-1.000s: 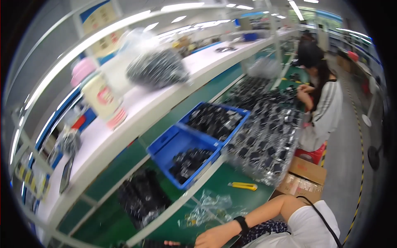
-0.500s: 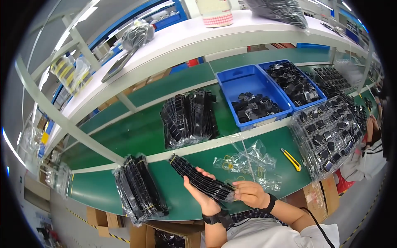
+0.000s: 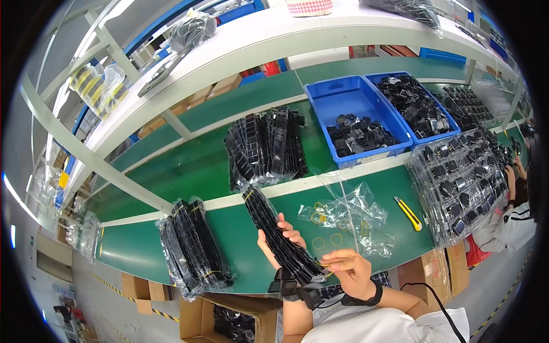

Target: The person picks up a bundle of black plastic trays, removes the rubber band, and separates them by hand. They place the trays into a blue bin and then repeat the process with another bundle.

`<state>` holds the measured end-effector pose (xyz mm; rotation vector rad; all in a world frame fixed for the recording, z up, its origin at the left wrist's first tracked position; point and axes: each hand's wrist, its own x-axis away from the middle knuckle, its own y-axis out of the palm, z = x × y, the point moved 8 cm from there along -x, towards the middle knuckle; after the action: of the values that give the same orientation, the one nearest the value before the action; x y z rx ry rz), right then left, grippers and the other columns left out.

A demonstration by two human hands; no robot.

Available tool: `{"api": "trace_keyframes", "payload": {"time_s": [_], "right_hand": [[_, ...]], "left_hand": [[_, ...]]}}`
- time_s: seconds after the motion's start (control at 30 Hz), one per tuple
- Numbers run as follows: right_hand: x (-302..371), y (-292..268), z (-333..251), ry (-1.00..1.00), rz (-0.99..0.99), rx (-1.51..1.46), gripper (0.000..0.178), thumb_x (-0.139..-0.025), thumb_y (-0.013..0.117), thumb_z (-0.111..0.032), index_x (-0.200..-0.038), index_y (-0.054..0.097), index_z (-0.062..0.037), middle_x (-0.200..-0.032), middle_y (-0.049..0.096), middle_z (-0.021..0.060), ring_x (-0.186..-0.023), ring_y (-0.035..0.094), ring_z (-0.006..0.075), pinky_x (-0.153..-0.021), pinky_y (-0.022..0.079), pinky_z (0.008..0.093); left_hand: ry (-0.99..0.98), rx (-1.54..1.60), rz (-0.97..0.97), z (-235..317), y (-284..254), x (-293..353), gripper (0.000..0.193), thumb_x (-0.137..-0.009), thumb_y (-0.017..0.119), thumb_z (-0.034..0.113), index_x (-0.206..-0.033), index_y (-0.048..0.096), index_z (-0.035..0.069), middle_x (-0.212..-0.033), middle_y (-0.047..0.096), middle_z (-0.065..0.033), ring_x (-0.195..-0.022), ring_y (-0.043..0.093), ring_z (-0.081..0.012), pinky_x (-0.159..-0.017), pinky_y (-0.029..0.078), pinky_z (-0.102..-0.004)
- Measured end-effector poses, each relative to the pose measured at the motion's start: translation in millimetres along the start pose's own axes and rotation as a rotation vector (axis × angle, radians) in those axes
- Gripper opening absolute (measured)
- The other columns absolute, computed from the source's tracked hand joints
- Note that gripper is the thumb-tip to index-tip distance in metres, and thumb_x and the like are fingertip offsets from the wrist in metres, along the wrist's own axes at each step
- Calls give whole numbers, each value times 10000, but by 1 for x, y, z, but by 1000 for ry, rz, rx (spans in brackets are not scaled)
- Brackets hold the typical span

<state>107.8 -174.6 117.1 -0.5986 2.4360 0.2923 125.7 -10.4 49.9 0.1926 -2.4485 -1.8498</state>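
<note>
- Black strip bundle [image 3: 278, 235] sits in our left grip [image 3: 270, 255], thumb and fingers curled around its sides, over the green bench [image 3: 128, 243]!
- Our right grip [image 3: 353, 275] pinches a yellow band [image 3: 324, 264] at its near end.
- Close by, loose rings [image 3: 321, 218] lie beside clear plastic [image 3: 373, 207].

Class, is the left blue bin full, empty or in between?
In between: the blue bin has black pieces at its near end, bare bottom beyond.

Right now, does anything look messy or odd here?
Crumpled clear plastic and loose yellow bands lie scattered beyond the right hand, a yellow cutter askew beside them; that looks untidy compared with the neatly bundled black strips.
</note>
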Motion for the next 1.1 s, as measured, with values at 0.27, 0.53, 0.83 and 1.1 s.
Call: {"api": "trace_keyframes", "payload": {"time_s": [0.27, 0.53, 0.83, 1.1], "right_hand": [[-8, 6, -4, -18, -61, 91, 203, -828, 645, 68, -956, 548, -56, -1097, 686, 131, -822, 698, 229, -694, 549, 291], [-14, 8, -7, -106, -57, 155, 255, -765, 670, 87, -961, 579, -48, -1029, 700, 120, -801, 683, 234, -681, 543, 305], [-19, 14, -13, -58, -91, 200, 213, -741, 696, 64, -918, 656, -47, -928, 699, 89, -796, 681, 232, -691, 540, 308], [-10, 11, 12, 147, -108, 115, 218, -761, 692, 63, -953, 655, -32, -935, 693, 117, -802, 694, 214, -686, 549, 290]], "left_hand": [[-92, 76, -63, -13, 3, -1, 646, -921, 514, 484, -1399, 422, 60, -1069, 568, -8, -845, 519, -144, -785, 452, -292], [-147, 70, -89, -20, 9, 3, 640, -910, 540, 477, -1419, 412, 110, -1054, 546, 4, -823, 501, -130, -764, 440, -275], [-189, 85, -160, -25, 16, 3, 676, -907, 553, 465, -1448, 362, 108, -1025, 515, -14, -786, 485, -143, -716, 431, -290], [-165, 37, -225, -27, 20, 7, 701, -918, 528, 473, -1471, 308, 103, -1018, 501, -32, -764, 482, -150, -686, 431, -298]]}}
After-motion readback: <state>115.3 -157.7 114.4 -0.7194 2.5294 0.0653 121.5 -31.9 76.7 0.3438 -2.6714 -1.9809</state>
